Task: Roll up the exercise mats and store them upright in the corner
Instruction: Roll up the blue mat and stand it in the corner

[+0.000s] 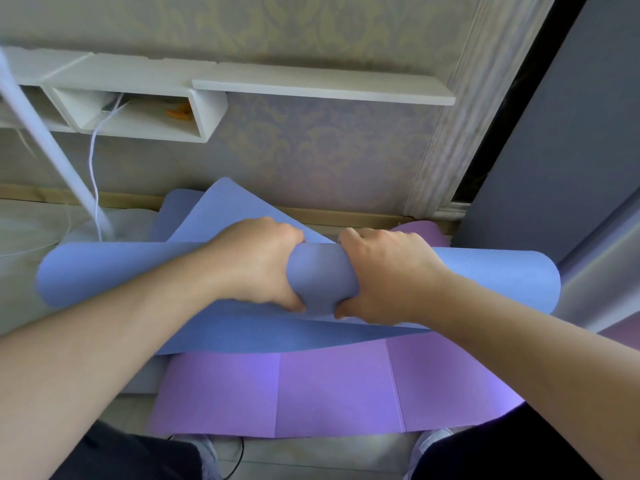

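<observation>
Both hands grip the blue mat w/ fingers curled round its rolled part, near the middle. The left hand & right hand sit just beside each other, thumbs on the near side, fingers over the far side. The roll lies flat, going left to right. A loose bit of the blue mat sticks up on the far side, by the wall. Under it lies the purple mat, flat, w/ fold lines, on the near side. A white shelf hangs on the wall, far left. A white cord hangs down from it.
</observation>
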`<state>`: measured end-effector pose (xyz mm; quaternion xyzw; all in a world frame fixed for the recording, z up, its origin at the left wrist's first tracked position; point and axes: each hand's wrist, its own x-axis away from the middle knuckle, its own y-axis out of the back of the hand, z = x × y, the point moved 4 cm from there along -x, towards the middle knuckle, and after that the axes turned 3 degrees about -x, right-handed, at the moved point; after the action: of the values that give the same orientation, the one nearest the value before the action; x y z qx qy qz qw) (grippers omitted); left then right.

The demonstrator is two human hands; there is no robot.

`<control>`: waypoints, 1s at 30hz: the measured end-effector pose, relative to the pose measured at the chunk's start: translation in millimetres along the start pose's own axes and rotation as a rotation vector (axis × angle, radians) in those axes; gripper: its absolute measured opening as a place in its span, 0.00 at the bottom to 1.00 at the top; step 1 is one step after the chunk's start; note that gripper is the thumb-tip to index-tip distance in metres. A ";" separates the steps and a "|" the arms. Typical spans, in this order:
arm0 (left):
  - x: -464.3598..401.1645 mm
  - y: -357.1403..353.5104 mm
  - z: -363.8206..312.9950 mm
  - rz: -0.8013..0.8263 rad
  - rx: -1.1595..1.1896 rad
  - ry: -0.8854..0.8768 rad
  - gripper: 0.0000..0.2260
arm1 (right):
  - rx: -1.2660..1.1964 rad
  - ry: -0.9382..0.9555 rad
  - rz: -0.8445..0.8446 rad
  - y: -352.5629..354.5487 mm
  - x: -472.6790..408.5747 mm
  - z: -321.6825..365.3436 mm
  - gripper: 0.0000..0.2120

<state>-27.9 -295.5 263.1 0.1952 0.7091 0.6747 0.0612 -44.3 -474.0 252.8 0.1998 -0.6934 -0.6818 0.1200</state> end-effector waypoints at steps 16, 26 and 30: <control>2.0 -12.0 -7.8 -0.062 -0.093 -0.068 0.28 | 0.021 0.012 0.100 -7.5 -2.0 -0.4 0.27; 0.4 -5.9 -1.7 -0.049 0.000 -0.046 0.26 | 0.017 0.020 0.122 -7.3 -0.7 0.0 0.39; -0.2 -15.9 -13.0 -0.188 -0.294 -0.147 0.30 | -0.033 -0.044 0.151 -7.5 -2.8 -4.9 0.29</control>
<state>-35.4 -307.9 248.5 0.1661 0.6116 0.7463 0.2035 -38.8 -477.0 245.8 0.1298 -0.6976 -0.6865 0.1588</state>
